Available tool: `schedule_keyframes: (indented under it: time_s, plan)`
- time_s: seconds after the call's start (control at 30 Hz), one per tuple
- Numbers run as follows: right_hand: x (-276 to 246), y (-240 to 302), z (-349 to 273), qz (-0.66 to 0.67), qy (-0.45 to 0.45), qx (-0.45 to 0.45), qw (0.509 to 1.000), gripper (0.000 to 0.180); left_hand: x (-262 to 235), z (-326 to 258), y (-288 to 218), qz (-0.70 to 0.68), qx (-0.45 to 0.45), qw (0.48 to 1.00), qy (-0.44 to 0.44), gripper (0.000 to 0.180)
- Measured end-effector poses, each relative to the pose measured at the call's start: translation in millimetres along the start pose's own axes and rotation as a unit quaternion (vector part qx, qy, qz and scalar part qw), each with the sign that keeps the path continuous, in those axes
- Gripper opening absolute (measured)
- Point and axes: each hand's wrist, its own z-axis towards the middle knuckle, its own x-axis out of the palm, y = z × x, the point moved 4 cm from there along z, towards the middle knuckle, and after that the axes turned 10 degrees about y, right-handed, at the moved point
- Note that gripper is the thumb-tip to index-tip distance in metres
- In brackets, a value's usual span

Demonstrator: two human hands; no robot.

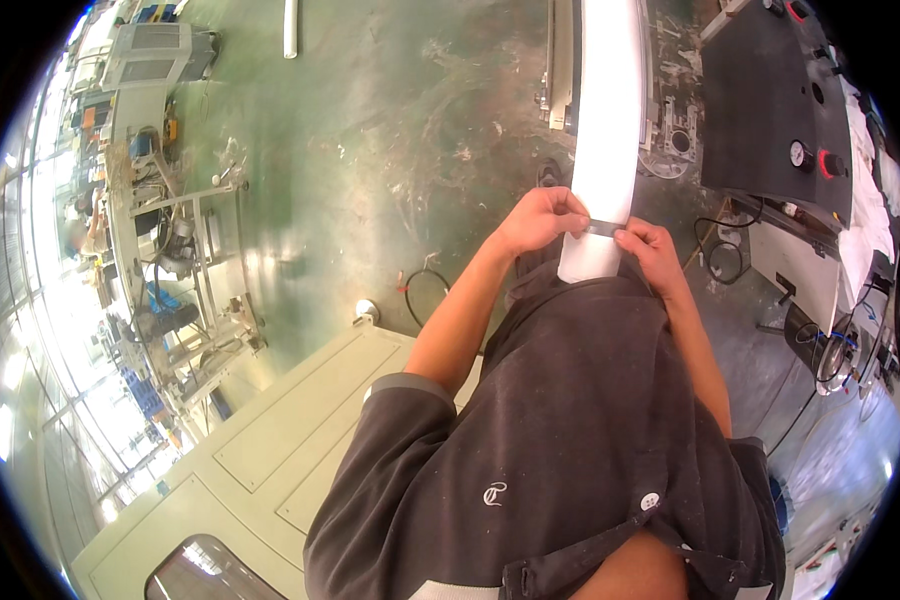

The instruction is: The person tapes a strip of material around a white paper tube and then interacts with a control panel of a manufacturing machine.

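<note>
A long, wide white band (pixel 608 120) runs from the far edge towards my waist, its near end hanging just in front of my dark shirt. Across it, close to that end, lies a short grey strip (pixel 603 229). My left hand (pixel 544 221) pinches the strip's left end between thumb and fingers, at the band's left edge. The other end is pinched by my right hand (pixel 651 252), at the band's right edge. Whether the strip is tape or a flat metal piece cannot be made out. The fingertips partly cover both its ends.
Right of me stands a dark machine panel (pixel 775 110) with a gauge and red knobs, cables hanging below. A pale cabinet (pixel 270 450) fills the lower left. Metal frames (pixel 205 240) stand further left. A looped cable (pixel 426 292) lies on the green floor (pixel 370 150).
</note>
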Motion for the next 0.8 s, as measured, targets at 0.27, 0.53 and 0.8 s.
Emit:
schedule_keyframes:
  time_s: [0.27,0.53,0.8]
  plan:
    - [-3.1,-4.9,1.7,-0.008,0.015,0.006,1.0,0.025,-4.5,3.9,7.6,0.01,-0.018,1.0,0.012,0.009]
    - [-4.0,-14.1,3.3,-0.007,0.012,-0.019,1.0,0.031,-6.5,6.5,11.8,0.001,-0.019,1.0,0.02,0.009]
    - [-3.1,-3.4,1.9,-0.009,0.007,0.008,1.0,0.03,-10.4,11.9,11.6,0.014,-0.022,0.999,0.021,0.011]
